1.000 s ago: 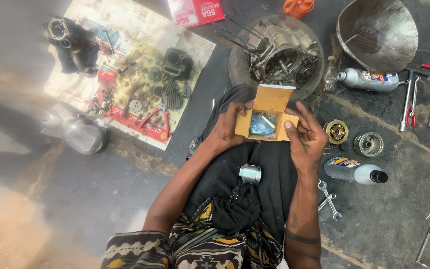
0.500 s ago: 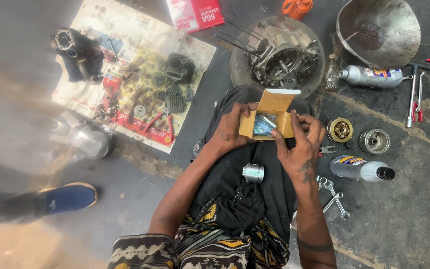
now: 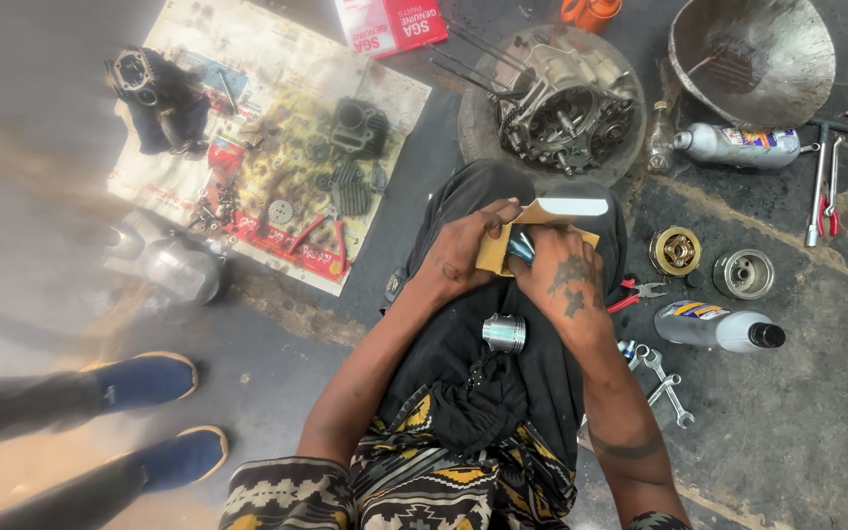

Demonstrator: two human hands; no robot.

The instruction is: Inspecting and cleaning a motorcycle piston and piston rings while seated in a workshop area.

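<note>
My left hand (image 3: 460,253) grips the left side of a small tan cardboard box (image 3: 532,228) with its flap open, held over my lap. My right hand (image 3: 563,280) covers the box's front and reaches into it, fingers on a shiny bluish packet (image 3: 518,246) inside. A silver piston (image 3: 504,333) rests on the black cloth (image 3: 463,393) across my lap, just below both hands.
An engine case (image 3: 563,108) sits on a tyre ahead. Newspaper (image 3: 267,137) with oily parts lies to the left. Two bottles (image 3: 714,326) (image 3: 738,145), bearings (image 3: 676,251), spanners (image 3: 662,378), T-handle tools (image 3: 821,177) and a metal basin (image 3: 753,54) lie right. Another person's blue shoes (image 3: 149,412) stand at the left.
My right hand has slid over the box's front and into it, hiding the packet that showed before. The view shifted, and a bystander's blue shoes came into view at left.
</note>
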